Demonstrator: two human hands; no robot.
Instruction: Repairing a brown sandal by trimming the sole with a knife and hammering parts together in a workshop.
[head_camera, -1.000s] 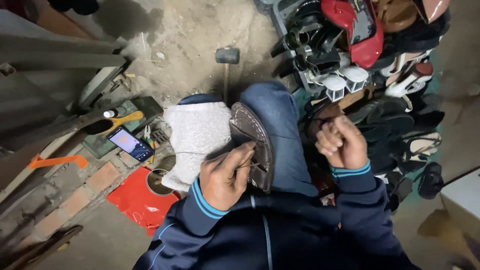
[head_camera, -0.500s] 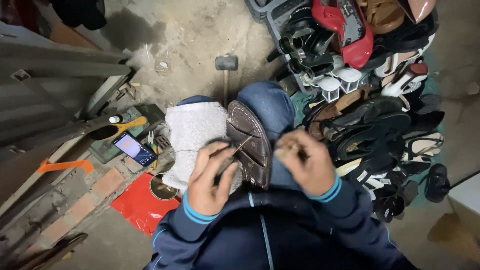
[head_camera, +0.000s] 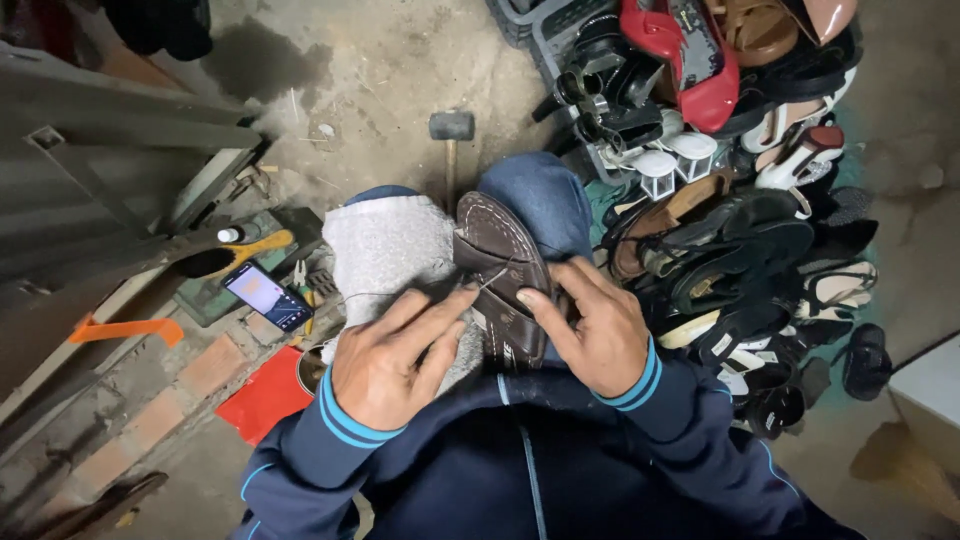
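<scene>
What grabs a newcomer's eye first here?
Dead centre, the left hand and right hand grip a brown sandal resting on a grey cloth across the knees. To the right lies a big heap of shoes. On the floor ahead sits a hammer.

Dark brown sandal (head_camera: 505, 270) with pale stitching, grey cloth (head_camera: 385, 250), navy sleeves (head_camera: 640, 385) with light blue stripes.

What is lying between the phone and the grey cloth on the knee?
In the head view, small pliers lie between the phone and the grey cloth.
</scene>
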